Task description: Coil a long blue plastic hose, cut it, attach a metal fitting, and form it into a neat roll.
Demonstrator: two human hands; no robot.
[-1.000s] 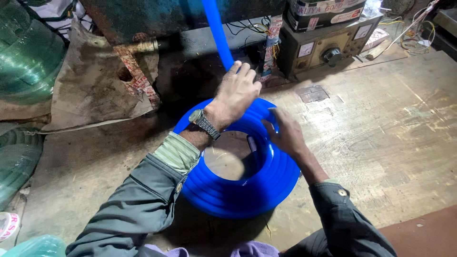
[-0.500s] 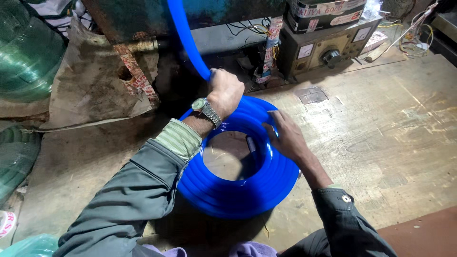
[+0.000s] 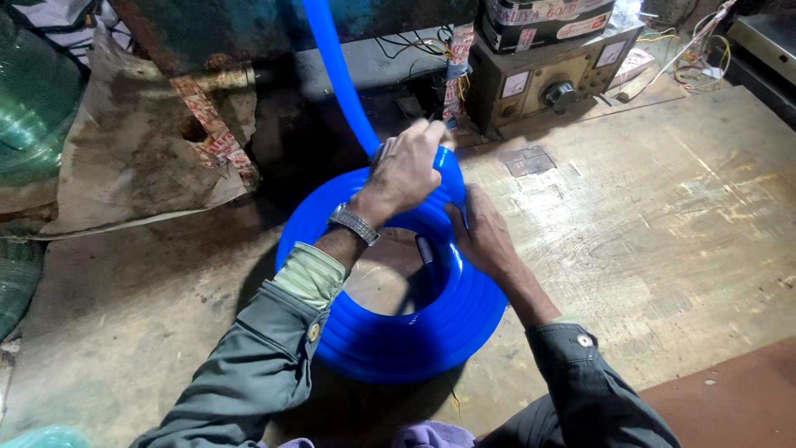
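A coil of bright blue hose (image 3: pixel 414 340) lies flat on the worn wooden floor. A loose length of the same blue hose (image 3: pixel 336 75) runs from the coil's far rim up out of the top of the frame. My left hand (image 3: pixel 406 170), with a metal wristwatch, is closed around that length where it meets the coil. My right hand (image 3: pixel 481 236) presses on the coil's right inner rim, fingers wrapped over the top turns.
A metal control box with a dial and knob (image 3: pixel 551 79) stands at the back right, with wires (image 3: pixel 696 50) beside it. Brown sacking (image 3: pixel 141 149) hangs at the left. Green hose coils (image 3: pixel 29 108) sit at the far left. A dark machine base (image 3: pixel 274 33) is behind the coil.
My left hand has carried the loose hose from the coil's far left rim round to its far right rim. My right hand stayed on the coil.
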